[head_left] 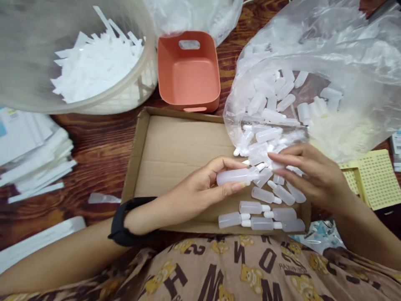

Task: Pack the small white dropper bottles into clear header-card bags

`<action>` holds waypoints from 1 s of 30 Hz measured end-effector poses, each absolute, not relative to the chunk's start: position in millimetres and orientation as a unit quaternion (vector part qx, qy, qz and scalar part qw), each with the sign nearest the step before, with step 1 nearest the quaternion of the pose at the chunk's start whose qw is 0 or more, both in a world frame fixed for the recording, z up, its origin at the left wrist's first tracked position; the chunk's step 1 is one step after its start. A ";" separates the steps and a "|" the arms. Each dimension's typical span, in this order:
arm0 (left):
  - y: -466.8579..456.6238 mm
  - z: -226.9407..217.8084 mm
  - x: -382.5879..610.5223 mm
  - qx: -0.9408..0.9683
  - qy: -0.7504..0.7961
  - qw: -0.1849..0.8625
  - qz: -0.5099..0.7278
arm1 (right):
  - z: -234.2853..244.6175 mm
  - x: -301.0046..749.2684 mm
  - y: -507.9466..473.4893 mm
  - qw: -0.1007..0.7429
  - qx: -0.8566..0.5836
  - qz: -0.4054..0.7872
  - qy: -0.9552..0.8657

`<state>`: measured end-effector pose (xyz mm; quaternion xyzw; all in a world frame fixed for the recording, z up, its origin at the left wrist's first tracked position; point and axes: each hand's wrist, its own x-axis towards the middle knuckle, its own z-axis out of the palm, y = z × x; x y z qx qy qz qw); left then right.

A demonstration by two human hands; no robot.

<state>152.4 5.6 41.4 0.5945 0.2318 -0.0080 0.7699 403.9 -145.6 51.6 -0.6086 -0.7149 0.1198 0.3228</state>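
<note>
in the head view, we hold one small translucent bottle point(232, 177) in our left hand point(208, 179), thumb below and fingers above, clamped around its body. it lies nearly level over the cardboard tray point(175, 146), its narrow end towards our right hand point(318, 171). the two hands are near each other but apart. our right fingers are bent at the loose bottles point(263, 195) in the tray's right half; a pale piece shows between the fingertips, but we cannot tell whether they grip it. these bottles have white tips and lie on their sides, heaped farther in, more spread out along the near edge.

a clear plastic bag point(369, 75) droops over the tray's far right corner, with more bottles and some yellowish pieces point(341, 129) inside. beyond the tray we see an orange basket point(189, 94), and to its left a round tub point(150, 79) of white strips point(97, 62). yellow sheets point(377, 179) lie right of the tray, on the wooden table point(103, 142). we wear a black band point(133, 221) on our left wrist.
</note>
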 end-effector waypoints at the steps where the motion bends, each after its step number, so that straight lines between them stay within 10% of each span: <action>1: 0.2 42.5 151.0 0.597 0.234 0.767 -0.013 | 51.5 392.5 -152.7 0.343 -0.600 0.138 -0.709; 9: -39.2 50.0 130.2 0.643 0.230 0.730 0.016 | 38.7 360.7 -192.1 0.482 -0.577 0.179 -0.634; 23: -83.8 36.7 103.3 0.782 0.088 0.615 0.060 | 35.0 306.2 -257.9 0.460 -0.599 0.101 -0.647; 30: -92.5 25.2 88.3 0.827 0.084 0.550 0.083 | 26.1 287.8 -260.4 0.452 -0.645 0.299 -0.539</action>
